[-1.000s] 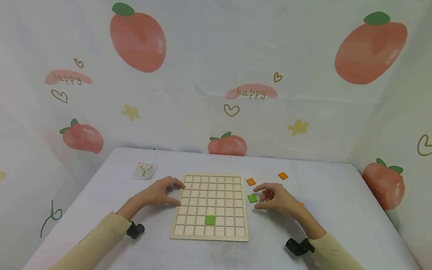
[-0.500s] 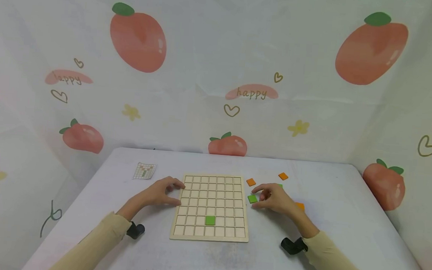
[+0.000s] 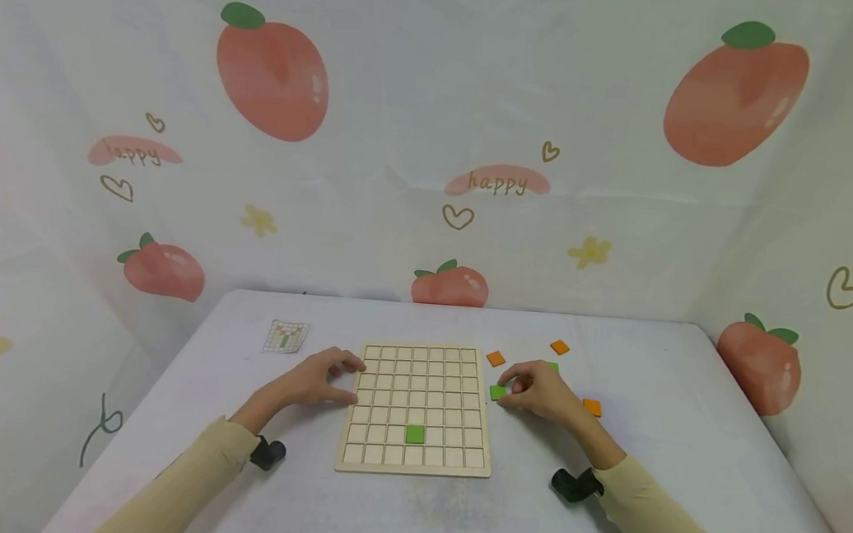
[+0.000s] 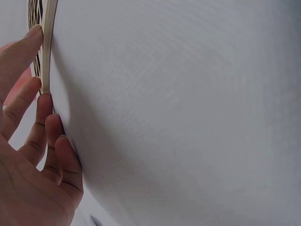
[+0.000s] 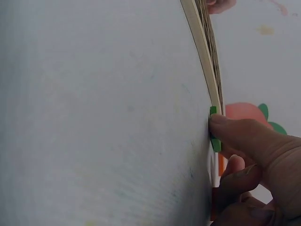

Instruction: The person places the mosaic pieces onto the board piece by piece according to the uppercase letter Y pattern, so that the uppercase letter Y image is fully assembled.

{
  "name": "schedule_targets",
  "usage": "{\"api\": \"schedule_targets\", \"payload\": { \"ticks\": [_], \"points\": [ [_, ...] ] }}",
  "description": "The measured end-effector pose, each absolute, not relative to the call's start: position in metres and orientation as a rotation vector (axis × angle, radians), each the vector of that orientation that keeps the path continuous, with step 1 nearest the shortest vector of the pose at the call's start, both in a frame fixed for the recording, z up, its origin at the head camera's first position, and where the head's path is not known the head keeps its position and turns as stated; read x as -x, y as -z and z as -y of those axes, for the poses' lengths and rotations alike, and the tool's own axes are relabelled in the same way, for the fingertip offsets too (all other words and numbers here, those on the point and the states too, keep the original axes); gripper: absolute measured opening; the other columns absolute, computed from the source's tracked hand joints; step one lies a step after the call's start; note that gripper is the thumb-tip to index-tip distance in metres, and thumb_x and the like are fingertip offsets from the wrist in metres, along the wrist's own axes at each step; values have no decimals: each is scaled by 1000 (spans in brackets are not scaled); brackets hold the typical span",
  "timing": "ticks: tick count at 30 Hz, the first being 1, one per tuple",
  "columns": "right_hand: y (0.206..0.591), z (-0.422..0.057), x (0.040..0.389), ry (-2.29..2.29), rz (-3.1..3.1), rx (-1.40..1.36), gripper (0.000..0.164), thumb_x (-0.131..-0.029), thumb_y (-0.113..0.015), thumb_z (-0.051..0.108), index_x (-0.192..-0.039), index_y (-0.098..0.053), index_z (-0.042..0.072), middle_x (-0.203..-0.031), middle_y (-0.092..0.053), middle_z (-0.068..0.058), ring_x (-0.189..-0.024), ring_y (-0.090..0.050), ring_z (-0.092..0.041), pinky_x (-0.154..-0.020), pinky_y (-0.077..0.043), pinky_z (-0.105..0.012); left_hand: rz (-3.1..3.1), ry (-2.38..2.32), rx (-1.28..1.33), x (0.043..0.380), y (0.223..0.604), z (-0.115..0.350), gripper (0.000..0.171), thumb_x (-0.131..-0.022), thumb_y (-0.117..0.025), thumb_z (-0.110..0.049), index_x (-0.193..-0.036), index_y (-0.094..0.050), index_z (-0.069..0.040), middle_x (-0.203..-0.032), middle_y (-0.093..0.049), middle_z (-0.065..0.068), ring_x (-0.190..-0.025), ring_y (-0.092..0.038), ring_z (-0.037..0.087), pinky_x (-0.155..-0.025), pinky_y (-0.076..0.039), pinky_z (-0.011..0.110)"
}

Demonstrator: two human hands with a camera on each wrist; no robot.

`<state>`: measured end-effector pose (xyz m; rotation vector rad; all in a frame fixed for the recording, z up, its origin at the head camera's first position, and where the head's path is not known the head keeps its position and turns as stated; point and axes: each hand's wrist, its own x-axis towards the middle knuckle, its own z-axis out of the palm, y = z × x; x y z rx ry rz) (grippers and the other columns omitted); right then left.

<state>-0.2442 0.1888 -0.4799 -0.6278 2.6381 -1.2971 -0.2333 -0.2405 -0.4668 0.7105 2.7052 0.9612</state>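
Lying nearest, between the hands, a gridded wooden board (image 3: pixel 413 469) has a fitted green square (image 3: pixel 415 435) in its second row. The left hand (image 3: pixel 322 377) rests its thumb and fingertips on the board's adjacent edge, fingers loosely bent, gripping nothing. The right hand (image 3: pixel 537 390) pinches a loose green tile (image 3: pixel 496 393) beside the board, thumb and finger nearly together. That fingertip hold looks shallow, so uneven pressure could make the tile slip; a knock could skid the lightly touched board. The pinched tile seems flat; being square, it has no long axis, its sides roughly matching the board's. To the right of the right hand lies an orange tile (image 3: pixel 591 408); beyond it, a half-hidden green tile (image 3: pixel 553 366), a second orange tile (image 3: pixel 496 359) and a third orange tile (image 3: pixel 559 348). Beyond the left hand lies a printed card (image 3: pixel 286 337).
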Motion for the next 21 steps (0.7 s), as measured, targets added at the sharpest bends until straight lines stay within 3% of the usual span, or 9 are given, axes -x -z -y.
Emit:
{"api": "schedule_targets", "payload": {
  "ticks": [7,14,21],
  "points": [
    [477,-188,245,1303,-2654,620,19,-78,-88,10,-91,-74,9,-71,-55,1,-68,-49,-17,-58,-38,-28,-2715,-954,-728,234,466,240,52,-83,-86,-27,-126,-65,-7,-121,-61,6,-111,-57,29,-98,-45,47],
    [474,-185,245,1319,-2666,747,18,-78,-86,9,-93,-75,10,-88,-67,3,-88,-59,-21,-81,-48,-39,-2712,-947,-729,235,467,241,52,-83,-87,-26,-126,-65,-6,-121,-61,7,-111,-56,29,-97,-45,49],
    [477,-179,247,1443,-2544,821,21,-78,-87,7,-96,-75,6,-89,-69,-1,-86,-60,-25,-67,-48,-28,-2704,-959,-714,234,467,240,53,-83,-87,-25,-127,-64,-7,-122,-61,6,-112,-56,28,-98,-45,47]
  ]
}}
